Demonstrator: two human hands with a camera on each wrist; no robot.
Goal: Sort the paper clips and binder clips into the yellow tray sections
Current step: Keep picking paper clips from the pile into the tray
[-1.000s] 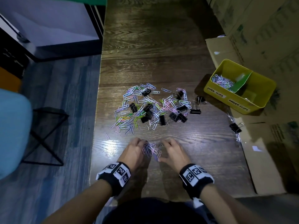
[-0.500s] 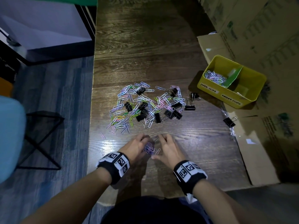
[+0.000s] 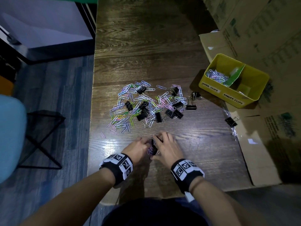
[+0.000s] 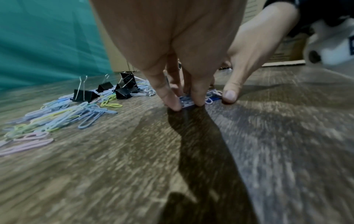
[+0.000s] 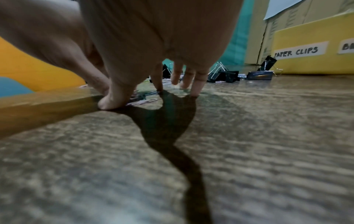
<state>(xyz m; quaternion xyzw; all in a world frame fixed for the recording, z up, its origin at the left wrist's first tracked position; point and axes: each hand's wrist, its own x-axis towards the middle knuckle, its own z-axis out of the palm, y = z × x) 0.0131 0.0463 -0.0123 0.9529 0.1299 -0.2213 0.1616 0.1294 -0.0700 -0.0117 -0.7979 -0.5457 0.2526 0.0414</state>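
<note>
A loose heap of pastel paper clips (image 3: 146, 105) mixed with black binder clips (image 3: 172, 113) lies mid-table. Nearer to me, my left hand (image 3: 143, 145) and right hand (image 3: 164, 144) stand side by side with fingertips down on the wood, hemming in a small bunch of paper clips (image 3: 152, 150). The left wrist view shows my left fingertips (image 4: 173, 104) pressing on that bunch (image 4: 186, 101). The right thumb (image 5: 113, 101) touches the table beside the clips (image 5: 143, 101). The yellow tray (image 3: 211, 92) at the right has paper clips (image 3: 215, 75) in its left section.
A green divider (image 3: 236, 75) splits the tray; its labels read PAPER CLIPS and BINDER CLIPS. One binder clip (image 3: 231, 121) lies apart by the flattened cardboard (image 3: 260, 144). Cardboard boxes line the right side. The table's left edge drops to the floor.
My two hands have drawn closer together, squeezing the small spread of paper clips into a tight bunch between them.
</note>
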